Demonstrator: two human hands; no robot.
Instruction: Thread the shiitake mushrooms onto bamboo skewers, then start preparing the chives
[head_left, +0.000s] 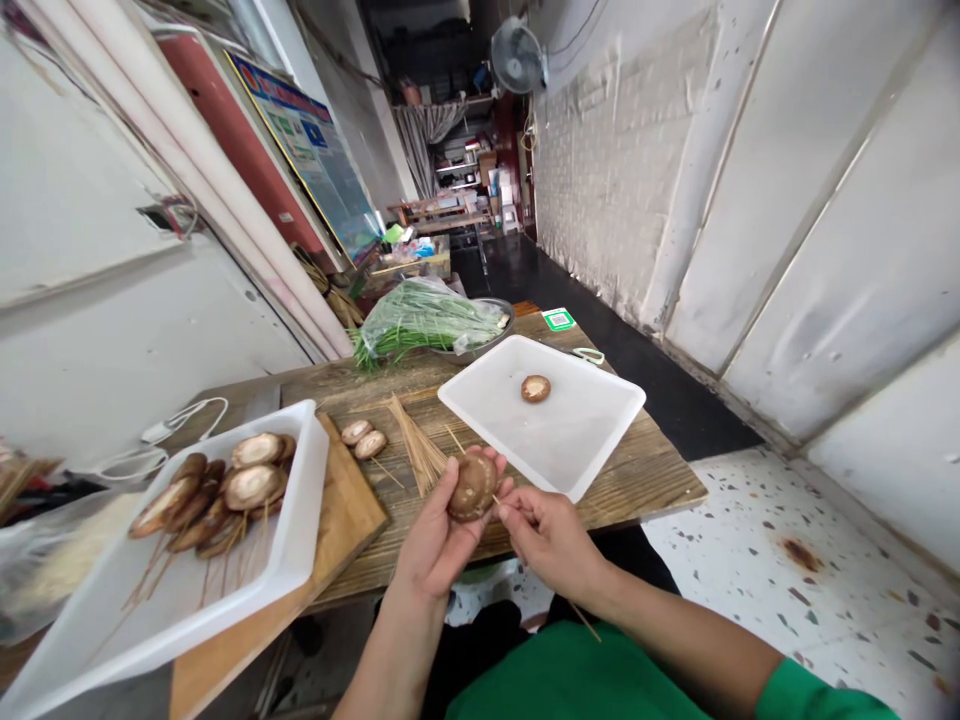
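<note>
My left hand (442, 525) is closed around a brown shiitake mushroom (473, 486), its cap facing up. My right hand (555, 540) pinches a thin bamboo skewer (586, 622), whose front end meets the cap's right edge. How deep it goes in is hidden. A short stick end shows beyond the cap, and I cannot tell whether it belongs to the same skewer. Just past my hands, a white shallow tray (495, 385) bears one mushroom (535, 388), stem side up. Loose skewers (412, 445) lie in a bundle left of the tray, near two skewered mushroom pieces (367, 442).
At left, a white bin (304, 520) with several skewered mushrooms (255, 487) rests partly on a wooden board (352, 490). Bagged green vegetables (427, 318) sit in a metal bowl at the back. A green-edged card (558, 319) and scissors-like handles (589, 355) lie behind the tray.
</note>
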